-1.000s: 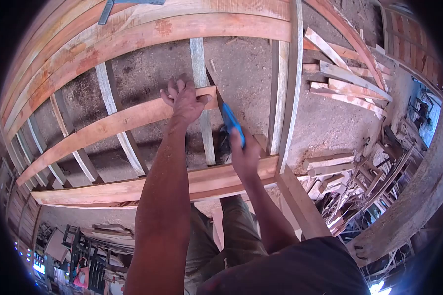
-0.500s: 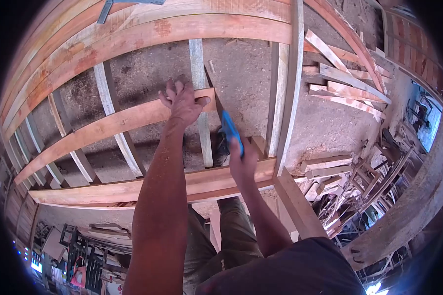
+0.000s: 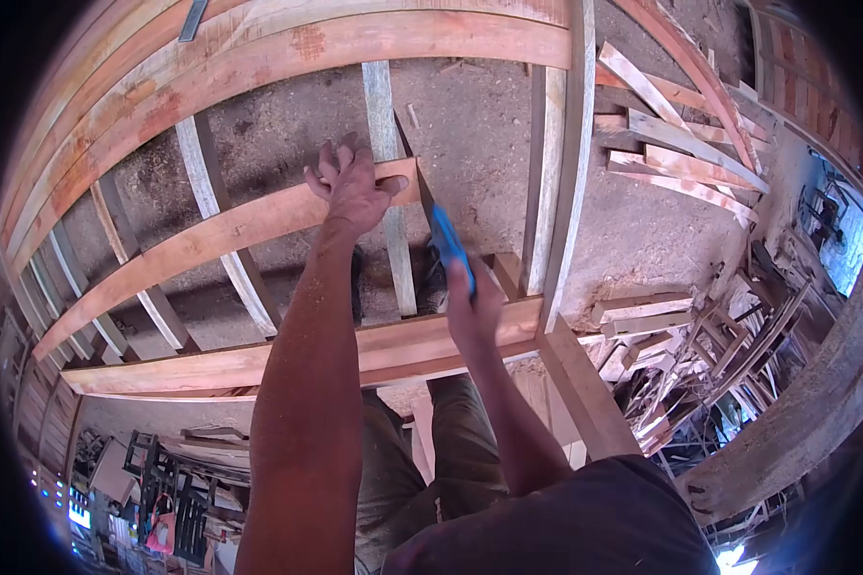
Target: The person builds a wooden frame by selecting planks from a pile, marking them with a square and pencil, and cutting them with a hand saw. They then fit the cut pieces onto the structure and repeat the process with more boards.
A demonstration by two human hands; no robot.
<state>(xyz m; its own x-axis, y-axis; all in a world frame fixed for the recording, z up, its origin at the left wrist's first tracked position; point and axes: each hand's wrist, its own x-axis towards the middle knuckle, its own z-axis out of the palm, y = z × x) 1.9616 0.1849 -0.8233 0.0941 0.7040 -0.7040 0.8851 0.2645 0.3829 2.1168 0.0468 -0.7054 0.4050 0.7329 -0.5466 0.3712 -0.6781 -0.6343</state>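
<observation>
My left hand (image 3: 353, 192) grips a long, narrow wooden board (image 3: 230, 235) close to its right end, with the fingers over the far edge and the thumb toward the cut end. In my right hand (image 3: 475, 311) is a handsaw (image 3: 448, 240), held by its blue handle. Its thin dark blade runs up and away, right at the end of the board. The board lies across several pale crosspieces, one of which, a crosspiece (image 3: 382, 110), passes under it near my left hand.
A thick near rail (image 3: 431, 343) and wide far planks (image 3: 355, 43) bound the wooden frame. An upright beam (image 3: 575, 144) stands to the right. Beyond it lie loose boards (image 3: 686, 149) and a scrap pile (image 3: 719, 355). A metal square (image 3: 193, 19) rests on the far planks.
The view has shifted slightly, so the frame and board sit a little higher. My left hand keeps its hold on the board, and the saw stays at the board's end in my right hand.
</observation>
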